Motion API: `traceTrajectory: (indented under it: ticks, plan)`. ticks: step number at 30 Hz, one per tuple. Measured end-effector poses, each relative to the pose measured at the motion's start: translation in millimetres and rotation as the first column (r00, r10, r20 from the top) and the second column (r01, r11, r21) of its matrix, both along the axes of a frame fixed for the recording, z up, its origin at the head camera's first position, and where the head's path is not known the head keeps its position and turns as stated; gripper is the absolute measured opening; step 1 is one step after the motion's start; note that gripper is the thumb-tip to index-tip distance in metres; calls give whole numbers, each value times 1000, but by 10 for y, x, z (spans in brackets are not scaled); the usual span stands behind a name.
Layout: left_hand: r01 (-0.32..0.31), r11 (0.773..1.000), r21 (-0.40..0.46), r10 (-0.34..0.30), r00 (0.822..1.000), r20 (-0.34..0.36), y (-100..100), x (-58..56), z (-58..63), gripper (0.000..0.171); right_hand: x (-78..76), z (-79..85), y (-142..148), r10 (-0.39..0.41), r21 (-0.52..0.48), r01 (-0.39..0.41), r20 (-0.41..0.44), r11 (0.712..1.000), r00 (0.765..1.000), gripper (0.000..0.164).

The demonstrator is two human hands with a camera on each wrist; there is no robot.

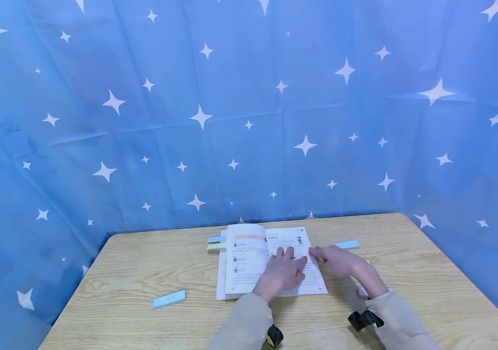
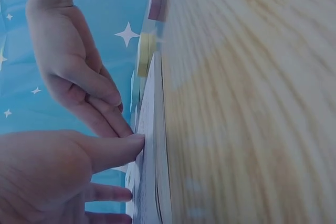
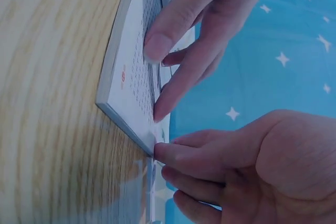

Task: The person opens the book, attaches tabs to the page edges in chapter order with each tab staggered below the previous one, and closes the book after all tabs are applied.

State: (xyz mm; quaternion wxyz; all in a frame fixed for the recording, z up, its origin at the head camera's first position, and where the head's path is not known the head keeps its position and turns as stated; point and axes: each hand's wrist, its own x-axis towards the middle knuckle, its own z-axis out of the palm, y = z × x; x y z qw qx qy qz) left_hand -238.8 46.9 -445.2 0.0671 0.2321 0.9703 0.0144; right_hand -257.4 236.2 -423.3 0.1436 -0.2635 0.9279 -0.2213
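Left hand (image 1: 282, 273), fingers spread, presses open book (image 1: 246, 267) — likely keeping it flat; right hand (image 1: 339, 261) at book's 3 o'clock edge — whether pinching, cannot tell.

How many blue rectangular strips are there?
3: one strip left of the open white-paged book, another at its left edge, one beside the right hand; more may be hidden.
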Motion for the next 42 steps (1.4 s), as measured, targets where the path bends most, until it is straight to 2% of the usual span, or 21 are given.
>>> traceTrajectory:
  ticks: [4,7,13,18,29,34,39,42]
  plan:
    - [13,999,49,-14,1000,20,-72,14,4,48,-3,-23,0,2,-18,-3,-26,1000,1000,40]
    - [12,997,76,-14,1000,20,-127,23,2,48,7,-36,-15,-10,-35,10,-13,999,1000,41]
    - [18,995,96,-15,1000,-25,-246,57,19,48,47,-13,-57,-22,-82,24,19,996,1000,43]
    - [21,992,124,-13,998,-66,-382,123,52,49,83,33,-113,4,-99,-3,4,995,1000,45]
    - [0,992,122,11,996,-88,-719,301,125,53,193,80,-176,98,-63,-102,-66,993,993,45]
    - [-16,992,124,25,997,-74,-864,358,135,54,254,59,-171,146,-60,-152,-97,987,985,45]
    - [-46,989,138,49,999,-18,-967,390,114,54,315,7,-157,149,-70,-151,-36,986,988,53]
    - [-72,987,141,69,997,22,-1025,401,104,54,344,-18,-152,152,-58,-153,-32,986,988,58]
